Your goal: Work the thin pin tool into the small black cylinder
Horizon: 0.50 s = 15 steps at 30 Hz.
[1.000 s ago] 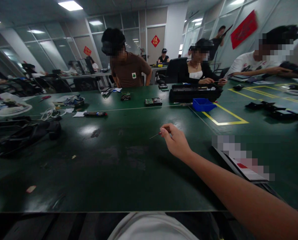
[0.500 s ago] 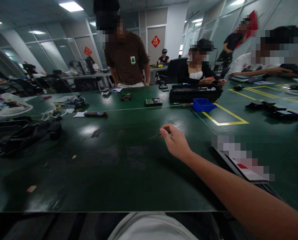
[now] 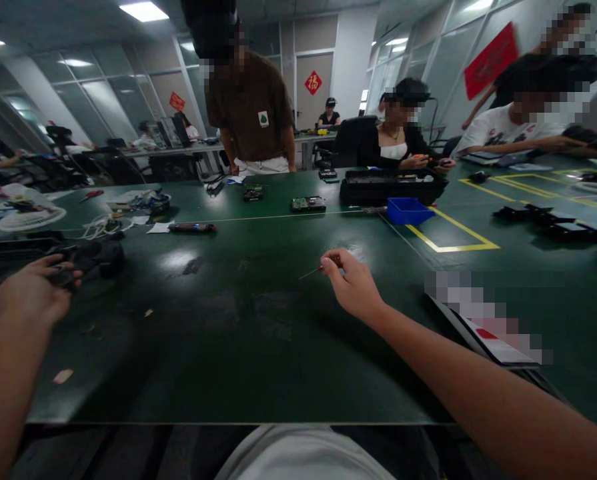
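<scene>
My right hand [image 3: 354, 285] rests over the middle of the dark green table [image 3: 238, 333], fingers pinched on a thin red-handled screwdriver [image 3: 312, 271] whose tip points left. At the left of the table my left hand [image 3: 34, 291] reaches out, its fingers closing round the near end of a black device [image 3: 91, 257] lying there. How firm that grip is I cannot see.
Across the table lie a circuit board [image 3: 307, 203], a black tray-like unit [image 3: 385, 187], a blue bin [image 3: 407, 210] and a dark pen-like tool [image 3: 191, 228]. A flat panel [image 3: 483, 320] lies at my right. One person stands opposite; others sit at the far right.
My left hand has come into view from the lower left and reached the black device. The person opposite has stood up. My right hand has stayed put.
</scene>
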Each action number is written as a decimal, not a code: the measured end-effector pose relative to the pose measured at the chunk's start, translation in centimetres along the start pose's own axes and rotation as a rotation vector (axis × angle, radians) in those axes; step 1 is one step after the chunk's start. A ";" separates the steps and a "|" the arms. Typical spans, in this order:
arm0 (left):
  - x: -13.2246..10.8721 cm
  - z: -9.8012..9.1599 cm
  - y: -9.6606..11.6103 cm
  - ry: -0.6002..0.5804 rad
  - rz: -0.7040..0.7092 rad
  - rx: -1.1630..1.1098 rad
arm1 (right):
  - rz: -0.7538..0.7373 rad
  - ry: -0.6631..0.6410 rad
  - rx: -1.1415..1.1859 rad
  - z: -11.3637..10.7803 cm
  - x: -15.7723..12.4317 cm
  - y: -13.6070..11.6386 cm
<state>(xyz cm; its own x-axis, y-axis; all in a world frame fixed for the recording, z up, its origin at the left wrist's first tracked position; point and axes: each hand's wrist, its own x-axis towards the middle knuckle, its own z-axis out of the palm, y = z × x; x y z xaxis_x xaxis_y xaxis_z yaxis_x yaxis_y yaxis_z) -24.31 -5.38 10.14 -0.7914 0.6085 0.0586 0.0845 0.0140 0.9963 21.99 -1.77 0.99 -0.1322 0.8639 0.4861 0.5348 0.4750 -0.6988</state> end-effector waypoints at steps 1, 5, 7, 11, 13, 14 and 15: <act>0.3 0.5 -0.5 0.000 -0.011 -0.027 | -0.003 0.000 0.002 0.0 0.0 0.0; -0.9 4.5 -1.9 -0.179 -0.071 -0.198 | -0.014 0.004 0.013 0.0 0.0 0.1; -2.8 7.1 -2.3 -0.310 -0.095 -0.276 | -0.013 0.003 0.012 0.0 -0.1 0.1; -7.6 12.0 -2.5 -0.515 -0.225 -0.313 | -0.017 -0.002 0.005 0.0 -0.1 0.1; -10.1 14.1 -2.6 -0.625 -0.271 -0.275 | -0.018 -0.003 0.006 0.0 -0.1 0.1; -11.2 15.0 -2.7 -0.666 -0.283 -0.264 | -0.018 -0.003 0.006 0.0 -0.1 0.1; -12.3 15.9 -2.8 -0.703 -0.282 -0.264 | -0.017 -0.003 0.006 -0.1 -0.1 0.0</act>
<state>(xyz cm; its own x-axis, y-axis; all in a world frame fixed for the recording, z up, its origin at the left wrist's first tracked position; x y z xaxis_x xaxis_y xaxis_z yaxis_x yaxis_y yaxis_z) -5.17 -0.35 5.62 -0.1870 0.9687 -0.1633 -0.2771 0.1075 0.9548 22.09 -1.88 0.94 -0.1438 0.8564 0.4958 0.5275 0.4903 -0.6938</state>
